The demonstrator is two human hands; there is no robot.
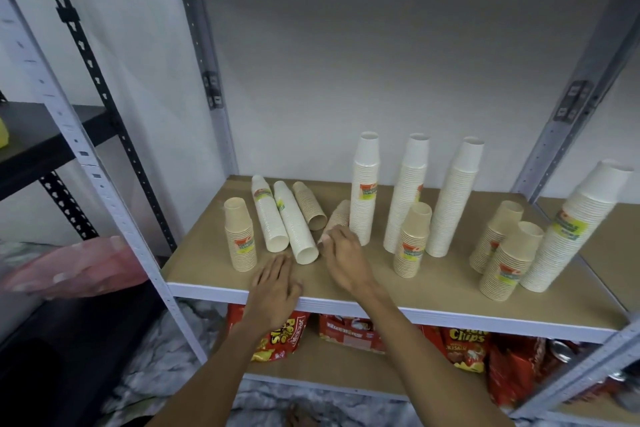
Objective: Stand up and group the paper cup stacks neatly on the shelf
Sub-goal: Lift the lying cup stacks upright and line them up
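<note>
Head view, shelf [346,274] at chest level.

Relation that matters: the right hand [341,255] is at the near, open end of a fallen tan cup stack [337,217]. The stack's long axis runs from that hand up and away toward the back of the shelf, tilted slightly right. Fingers curl over the near end; contact looks made, but whether they have closed round it I cannot tell, since the knuckles hide the rim. The left hand [275,282] lies flat, palm down, on the front lip of the shelf, fingers spread, holding nothing. The right hand is clearly the nearer one to this stack.

Three more stacks lie down just left of it: two white [270,215] [294,224] and one short tan [309,206], all with open mouths toward the front. Nearest the left hand is the second white one.

Upright already: short tan stack [240,236] at far left, three tall white stacks [363,187] mid-shelf, more tan and white at right.

Look of the thing: ribbed nested rims, pale kraft colour.

Judgement: the lift should pivot about the near end.
</note>
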